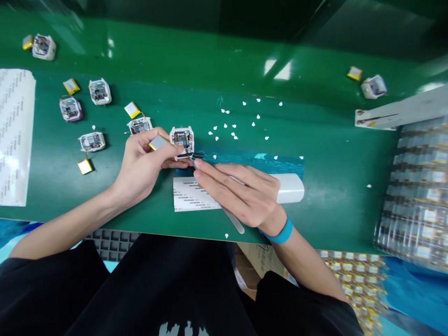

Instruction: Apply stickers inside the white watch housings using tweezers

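My left hand (147,158) grips a white watch-like housing (182,135) with its circuit board facing up. A silver battery pouch (158,142) with yellow edges rests against that hand, beside the housing. Tweezers (234,220) are pinched in my right hand (241,191), their tips meeting the lower edge of the housing. Near the tips lies a small black strip (196,155); whether the tweezers grasp it I cannot tell. Under my right hand is a white printed backing sheet (194,195), its right end plain and curved.
Several housings with batteries, such as this one (92,141), lie at the left. Small white round stickers (226,125) dot the green mat (332,163). Stacked clear trays (413,196) stand at the right, near a white bar (402,109). Another printed sheet (16,135) lies far left.
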Demonstrator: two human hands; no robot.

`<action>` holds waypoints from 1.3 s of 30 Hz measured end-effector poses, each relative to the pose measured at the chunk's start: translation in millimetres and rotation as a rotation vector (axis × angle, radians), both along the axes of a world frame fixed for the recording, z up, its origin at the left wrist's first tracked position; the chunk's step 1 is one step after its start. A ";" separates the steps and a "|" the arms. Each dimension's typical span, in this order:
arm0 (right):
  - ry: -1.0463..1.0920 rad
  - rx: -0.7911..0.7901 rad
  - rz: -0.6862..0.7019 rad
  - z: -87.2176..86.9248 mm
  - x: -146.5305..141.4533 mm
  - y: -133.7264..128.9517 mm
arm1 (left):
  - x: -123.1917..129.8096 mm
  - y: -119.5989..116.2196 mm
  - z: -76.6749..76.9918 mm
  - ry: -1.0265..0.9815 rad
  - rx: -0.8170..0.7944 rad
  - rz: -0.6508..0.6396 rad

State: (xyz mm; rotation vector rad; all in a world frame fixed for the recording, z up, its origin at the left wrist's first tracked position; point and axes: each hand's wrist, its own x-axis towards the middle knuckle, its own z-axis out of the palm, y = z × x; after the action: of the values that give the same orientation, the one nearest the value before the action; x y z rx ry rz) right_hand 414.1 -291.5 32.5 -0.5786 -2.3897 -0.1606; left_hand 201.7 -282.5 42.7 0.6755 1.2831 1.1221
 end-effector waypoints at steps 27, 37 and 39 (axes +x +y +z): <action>0.202 -0.082 -0.044 -11.5 7.4 -1.3 | -13.4 83.8 -23.9 0.586 0.252 -0.214; 0.237 -0.036 -0.070 -13.5 12.6 2.5 | -75.5 93.7 19.6 1.207 0.426 -0.441; 0.204 -0.037 -0.075 -8.7 13.2 0.1 | -88.6 66.4 20.5 1.231 0.459 -0.483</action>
State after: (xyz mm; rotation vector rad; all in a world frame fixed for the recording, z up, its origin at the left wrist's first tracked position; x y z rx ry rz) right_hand 427.3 -291.4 23.8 -0.6698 -2.1793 -0.0859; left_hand 113.1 -216.1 63.3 2.1019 1.6854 0.5269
